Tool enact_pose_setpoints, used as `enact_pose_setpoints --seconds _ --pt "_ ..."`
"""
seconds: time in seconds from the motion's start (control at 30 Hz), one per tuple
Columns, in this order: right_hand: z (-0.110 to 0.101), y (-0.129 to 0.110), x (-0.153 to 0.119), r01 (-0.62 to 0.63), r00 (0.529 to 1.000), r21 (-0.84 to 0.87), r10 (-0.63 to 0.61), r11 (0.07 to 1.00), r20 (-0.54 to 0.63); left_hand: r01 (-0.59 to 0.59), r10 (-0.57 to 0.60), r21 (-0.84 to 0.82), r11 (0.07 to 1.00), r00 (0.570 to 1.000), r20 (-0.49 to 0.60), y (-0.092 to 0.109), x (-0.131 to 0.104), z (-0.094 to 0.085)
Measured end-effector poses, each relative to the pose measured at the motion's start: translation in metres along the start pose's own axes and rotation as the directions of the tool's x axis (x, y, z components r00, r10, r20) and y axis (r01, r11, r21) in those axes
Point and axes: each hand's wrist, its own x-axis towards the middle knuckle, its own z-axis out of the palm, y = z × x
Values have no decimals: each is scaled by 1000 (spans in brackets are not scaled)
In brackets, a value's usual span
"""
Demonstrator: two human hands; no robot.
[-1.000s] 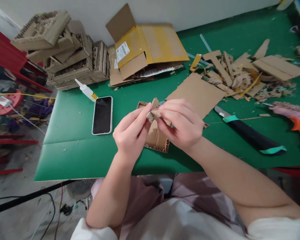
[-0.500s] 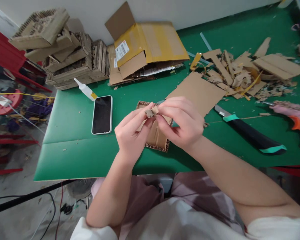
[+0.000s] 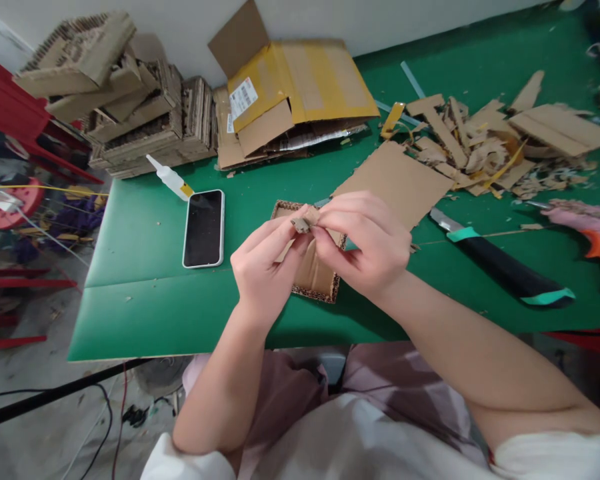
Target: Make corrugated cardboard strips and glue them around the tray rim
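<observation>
Between my fingertips is a small piece of corrugated cardboard (image 3: 301,225), bent or rolled, its exact shape partly covered by the fingers. My left hand (image 3: 265,263) is closed in a pinch on its left side. From the right, my right hand (image 3: 367,243) pinches the same piece with thumb and fingers. Beneath both hands a shallow cardboard tray (image 3: 314,293) with a corrugated rim lies on the green table (image 3: 145,320); the hands hide much of it. Behind my right hand lies a flat cardboard sheet (image 3: 395,180).
Left of the hands are a phone (image 3: 203,229) and a white glue bottle (image 3: 169,179). A utility knife (image 3: 505,263) and a pink glue gun (image 3: 587,230) lie to the right. Further back are stacked cardboard trays (image 3: 140,127), a yellow-taped box (image 3: 310,83) and cardboard scraps (image 3: 470,143).
The small cardboard piece has turned slightly between my fingertips. Both hands keep nearly the same place and grip; the whole view has shifted a little.
</observation>
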Motion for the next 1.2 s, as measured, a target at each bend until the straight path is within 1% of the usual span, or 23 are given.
enact_pose_setpoints --seconds 0.2,0.37,0.47,0.63,0.77,0.9,0.97,1.07,1.2 --pt "1 0 0 -32 999 34 32 999 -23 13 -13 -11 1000 1000 -4 1 0 1" --pt "0 -2 1 -79 997 29 79 996 8 53 -53 -50 997 999 -2 2 0 1" --pt "0 -1 1 -72 997 28 72 997 3 58 -58 -58 997 998 -4 2 0 1" --pt "2 1 -2 -4 999 55 6 998 -34 19 -19 -4 1000 1000 0 -1 0 -1" --pt "0 0 -2 -5 1000 46 4 999 13 -53 55 57 997 998 -25 -3 -1 -2" --pt "-3 -2 -1 -24 999 35 22 999 49 -99 102 58 993 994 -45 -5 -1 -2" --pt "-2 -2 0 -30 999 41 28 999 47 -105 107 43 994 993 -48 -5 -1 -2" --pt "-1 -2 -1 -47 999 50 47 998 10 -98 99 20 995 994 -39 -5 -1 -1" --pt "0 -2 -1 -72 997 33 72 997 -1 -52 51 -28 998 998 -27 -4 -1 0"
